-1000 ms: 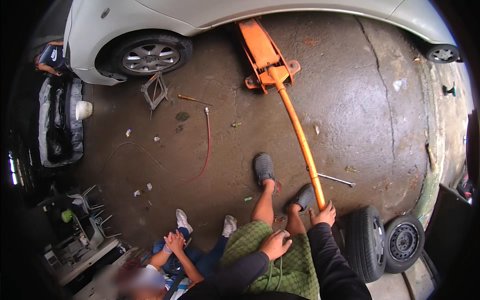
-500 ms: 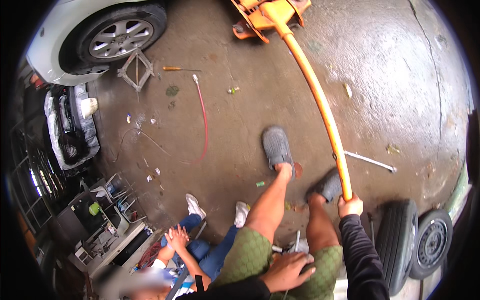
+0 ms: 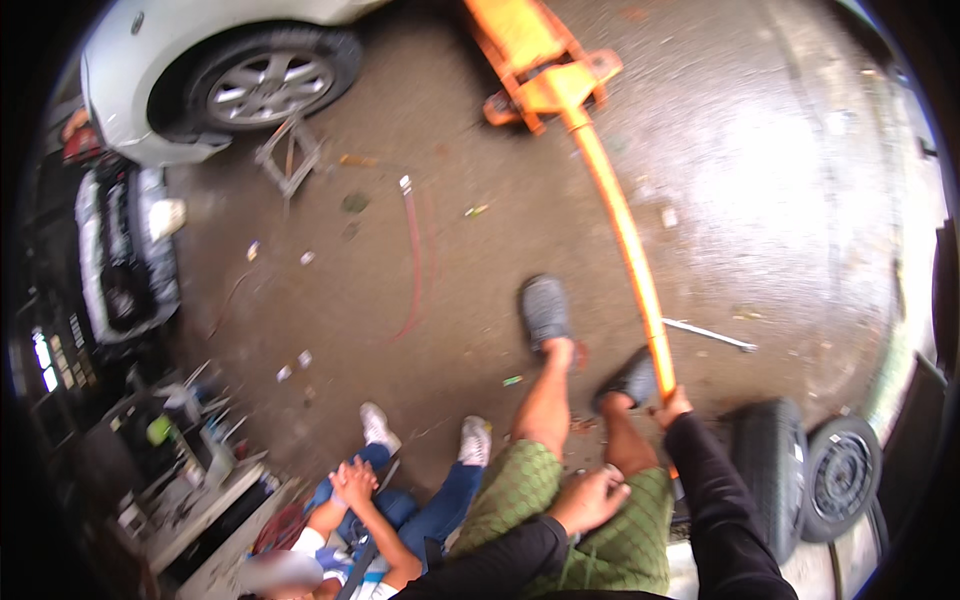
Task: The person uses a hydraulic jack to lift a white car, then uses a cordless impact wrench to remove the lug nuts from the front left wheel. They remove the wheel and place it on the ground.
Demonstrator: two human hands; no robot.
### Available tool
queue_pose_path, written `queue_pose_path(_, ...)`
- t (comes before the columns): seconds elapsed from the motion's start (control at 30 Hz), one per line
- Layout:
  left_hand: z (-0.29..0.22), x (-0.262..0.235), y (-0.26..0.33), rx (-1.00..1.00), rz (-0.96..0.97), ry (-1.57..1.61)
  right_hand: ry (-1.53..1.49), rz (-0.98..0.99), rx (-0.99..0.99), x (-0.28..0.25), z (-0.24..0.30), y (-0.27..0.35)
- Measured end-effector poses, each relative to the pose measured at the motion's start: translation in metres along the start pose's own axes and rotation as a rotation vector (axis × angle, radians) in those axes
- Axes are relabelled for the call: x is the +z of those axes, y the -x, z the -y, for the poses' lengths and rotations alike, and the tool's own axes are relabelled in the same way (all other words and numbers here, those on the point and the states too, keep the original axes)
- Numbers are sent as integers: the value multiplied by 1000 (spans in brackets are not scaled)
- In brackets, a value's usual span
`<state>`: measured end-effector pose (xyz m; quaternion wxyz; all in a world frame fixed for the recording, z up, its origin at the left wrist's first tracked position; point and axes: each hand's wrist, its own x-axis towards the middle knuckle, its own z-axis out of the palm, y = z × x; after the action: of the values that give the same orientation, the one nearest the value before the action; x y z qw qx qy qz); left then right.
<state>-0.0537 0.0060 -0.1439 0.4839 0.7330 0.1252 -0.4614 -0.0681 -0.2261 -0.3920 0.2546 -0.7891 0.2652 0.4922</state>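
Observation:
My right hand grips the lower end of a long orange jack handle. The handle runs up and left to an orange floor jack lying near the white car at the top. My left hand rests against my green shorts at the thigh, fingers curled, with nothing visible in it. My feet in grey shoes stand on the wet concrete just left of the handle.
A person in jeans and white shoes sits on the floor at my lower left. Two loose wheels stand at the right. A metal rod, a red hose, a scissor jack and a cluttered tool rack lie around.
The view has tilted down and closer: the jack and car slid toward the top edge. My right hand stays on the handle; my left hand stays at my thigh.

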Motion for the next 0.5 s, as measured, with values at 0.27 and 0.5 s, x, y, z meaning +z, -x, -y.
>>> queue_pose_path(0.27, -127, -78, 80, 495, -101, -563, -352, 238, -211, -227, 89, 309)
queue_pose_path(0.5, -345, -178, 139, 1032, -448, -525, -438, -389, -553, -447, 132, 525)
